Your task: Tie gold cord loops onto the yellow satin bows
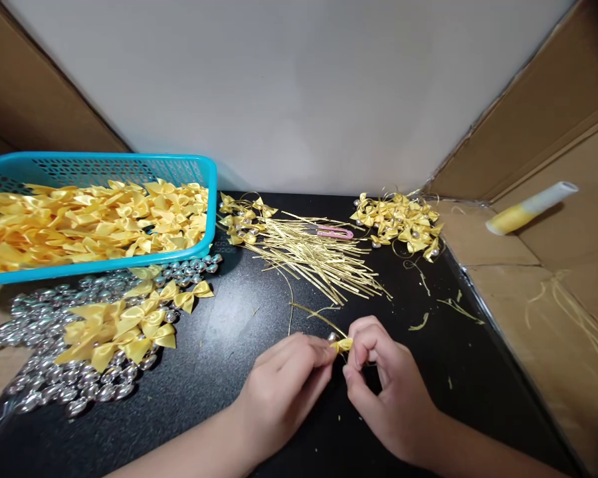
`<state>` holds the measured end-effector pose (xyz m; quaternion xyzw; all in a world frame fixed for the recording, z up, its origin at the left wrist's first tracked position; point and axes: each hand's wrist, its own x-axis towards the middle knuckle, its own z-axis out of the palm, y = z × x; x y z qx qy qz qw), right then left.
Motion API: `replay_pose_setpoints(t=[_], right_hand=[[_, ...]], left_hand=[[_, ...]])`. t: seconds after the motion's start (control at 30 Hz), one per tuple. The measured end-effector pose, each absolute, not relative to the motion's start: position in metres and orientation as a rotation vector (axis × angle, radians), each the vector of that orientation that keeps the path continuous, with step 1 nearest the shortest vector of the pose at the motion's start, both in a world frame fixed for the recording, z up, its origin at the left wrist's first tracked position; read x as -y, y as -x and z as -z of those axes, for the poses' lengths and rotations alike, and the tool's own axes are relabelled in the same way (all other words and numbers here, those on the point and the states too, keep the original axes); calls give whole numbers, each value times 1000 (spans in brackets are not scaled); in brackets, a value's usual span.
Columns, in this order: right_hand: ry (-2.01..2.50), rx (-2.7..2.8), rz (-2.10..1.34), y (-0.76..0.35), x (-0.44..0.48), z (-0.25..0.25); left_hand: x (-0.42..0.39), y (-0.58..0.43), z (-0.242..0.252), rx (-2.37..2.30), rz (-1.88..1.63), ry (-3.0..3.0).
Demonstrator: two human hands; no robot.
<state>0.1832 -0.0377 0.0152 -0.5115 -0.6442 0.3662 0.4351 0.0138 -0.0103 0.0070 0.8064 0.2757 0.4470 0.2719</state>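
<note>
Near the front middle of the black table, my left hand (292,385) pinches one side of a small yellow ribbon bow (343,345). A silver bell (333,337) shows just above my left fingertips, against the bow. My right hand (391,388) is closed at the bow's other side, thumb and fingers pinched together. A gold tie (319,318) runs up and left from the bow. What exactly sits between my right fingertips is partly hidden by the fingers.
A blue basket (213,199) full of yellow bows stands at the left. Silver bells (80,378) lie before it with loose bows (124,325) on top. Gold ties (319,255) and a pink-handled cutter (333,232) lie centre back. Bow-and-bell pieces (401,222) are piled back right.
</note>
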Motion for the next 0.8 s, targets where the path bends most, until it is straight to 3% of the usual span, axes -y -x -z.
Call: replay_pose_setpoints(t=[0.37,0.8], right_hand=[[1061,1774,-532,-183,38,-26],[1062,1740,-611,-183,38,-26]], left_hand=[[12,-12,-15,-671,-1218,-2174],[8,-18,-21,-891,-1250,-2004]])
